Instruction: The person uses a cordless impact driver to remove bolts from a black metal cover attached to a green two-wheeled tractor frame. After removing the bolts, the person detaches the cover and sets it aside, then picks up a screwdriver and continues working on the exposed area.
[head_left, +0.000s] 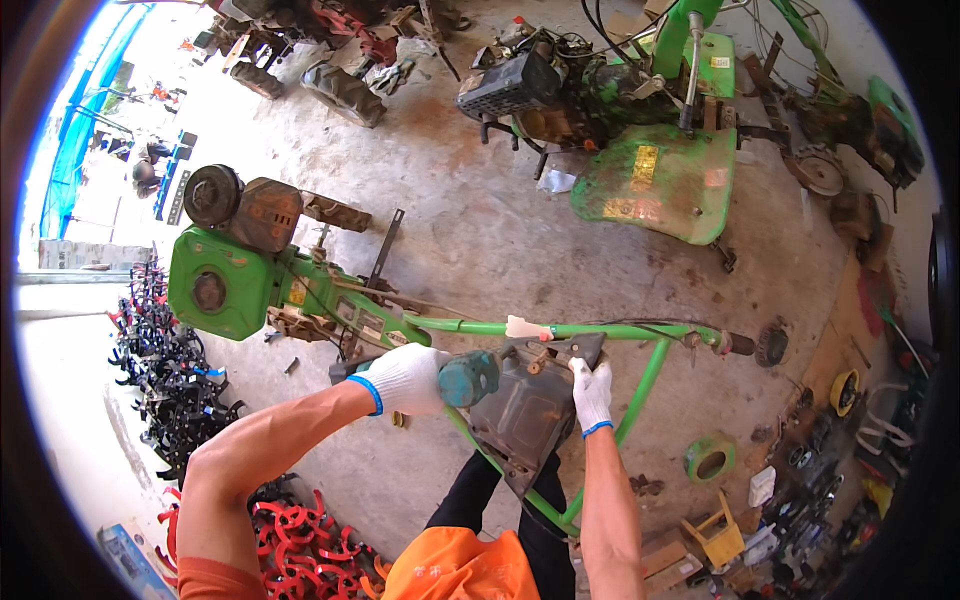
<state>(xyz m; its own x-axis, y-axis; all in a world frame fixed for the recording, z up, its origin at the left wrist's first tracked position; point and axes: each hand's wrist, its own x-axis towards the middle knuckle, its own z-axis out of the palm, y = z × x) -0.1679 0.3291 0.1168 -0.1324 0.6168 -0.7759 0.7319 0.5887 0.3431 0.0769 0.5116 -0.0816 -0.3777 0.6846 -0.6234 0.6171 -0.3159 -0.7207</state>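
Note:
My left hand, in a white work glove with a blue cuff, is wrapped round the grip of a teal cordless power driver. The driver's head is over the left edge of a dark, dirty panel, and its tip is hard to make out. This panel lies between the green handlebars of a small tiller. Closed on the panel's upper right edge is my gloved right hand, thumb on top. A pale tag sits on the upper bar.
A second green machine stands at the back, with a muddy tyre farther left. Black tiller blades and red ones are heaped at left. At right are a yellow stool, a green ring and scattered parts.

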